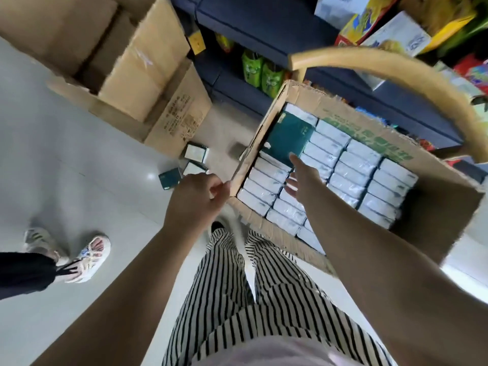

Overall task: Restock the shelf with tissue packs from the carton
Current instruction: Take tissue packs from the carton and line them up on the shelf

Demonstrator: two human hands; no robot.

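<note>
**Hands at the open carton**

Carton sits open in front of me on the pale floor, just beside the dark shelf. It is packed with rows of white tissue packs standing on edge, close together. One dark green pack lies flat on top of the white ones in the far left corner of the carton.

My left hand is at the carton's near left corner, its fingers curled and thumb and forefinger pinching the edge of the cardboard flap there. My right hand reaches into the carton above the packs with fingers straight and relaxed. It holds nothing; its fingertips point at the near edge of the green pack, and I cannot tell whether they touch it.

On the floor to the left of the carton lie a few loose packs, some white and one green. Behind them stands a stack of brown boxes. The shelf carries green bags low down and colourful boxes higher on the right. A curved tan handle arcs over the carton's far side. My striped trousers fill the bottom of the view, and another person's sandalled feet stand at the left.
</note>
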